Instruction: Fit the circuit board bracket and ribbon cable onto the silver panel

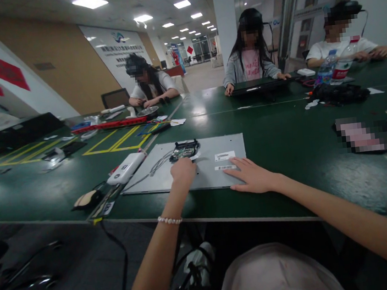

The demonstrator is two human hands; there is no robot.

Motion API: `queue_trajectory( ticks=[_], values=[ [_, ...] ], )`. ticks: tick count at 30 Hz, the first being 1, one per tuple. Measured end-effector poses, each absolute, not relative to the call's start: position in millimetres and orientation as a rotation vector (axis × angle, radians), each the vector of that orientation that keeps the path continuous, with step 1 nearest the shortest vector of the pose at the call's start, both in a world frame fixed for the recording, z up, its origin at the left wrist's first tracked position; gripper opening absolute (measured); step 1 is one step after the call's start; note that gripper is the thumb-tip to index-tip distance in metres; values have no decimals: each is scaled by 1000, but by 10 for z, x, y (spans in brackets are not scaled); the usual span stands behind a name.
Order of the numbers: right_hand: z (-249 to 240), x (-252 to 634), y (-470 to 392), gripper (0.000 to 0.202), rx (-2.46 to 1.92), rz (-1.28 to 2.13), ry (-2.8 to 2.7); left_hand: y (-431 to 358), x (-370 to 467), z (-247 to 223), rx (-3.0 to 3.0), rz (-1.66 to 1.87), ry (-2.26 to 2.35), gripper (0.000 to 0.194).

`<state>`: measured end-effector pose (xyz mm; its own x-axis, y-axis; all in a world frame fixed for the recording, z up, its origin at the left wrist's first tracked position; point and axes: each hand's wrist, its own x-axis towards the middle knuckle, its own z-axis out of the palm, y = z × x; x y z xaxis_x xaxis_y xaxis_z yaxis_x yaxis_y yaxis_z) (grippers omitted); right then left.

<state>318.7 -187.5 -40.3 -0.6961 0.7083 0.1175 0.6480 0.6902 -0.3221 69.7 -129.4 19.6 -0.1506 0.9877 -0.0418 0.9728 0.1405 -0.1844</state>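
Note:
A flat silvery panel [214, 176] lies on the green table, with a circuit board in a black frame [184, 150] near its back edge. Grey cables [157, 166] run from the board across the panel's left part. My left hand [183, 170] is closed at the front edge of the board; what its fingers hold, if anything, is hidden. My right hand [252, 175] lies spread and flat at the panel's right edge, holding nothing, with its fingertips by two white labels [225, 156].
Left of the panel are a white power strip [127, 168] and a computer mouse [87, 200]. A phone [360, 135] lies at the right. Bottles [342, 67] stand farther back. Several people sit across the green table [283, 140].

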Motion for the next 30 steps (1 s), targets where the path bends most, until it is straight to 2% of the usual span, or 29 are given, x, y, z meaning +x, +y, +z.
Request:
queue_trajectory(
  ticks=[12,20,30],
  values=[
    [-423,3202,-1858,72,-1080,398,-2662,-978,540,165,-1940,245,-2259,40],
    [-391,3209,-1868,72,-1084,409,-2665,-1008,630,128,-1880,63,-2146,38],
    [-415,3208,-1855,71,-1085,390,-2667,-813,493,103,-1974,148,-2156,32]
  ],
)
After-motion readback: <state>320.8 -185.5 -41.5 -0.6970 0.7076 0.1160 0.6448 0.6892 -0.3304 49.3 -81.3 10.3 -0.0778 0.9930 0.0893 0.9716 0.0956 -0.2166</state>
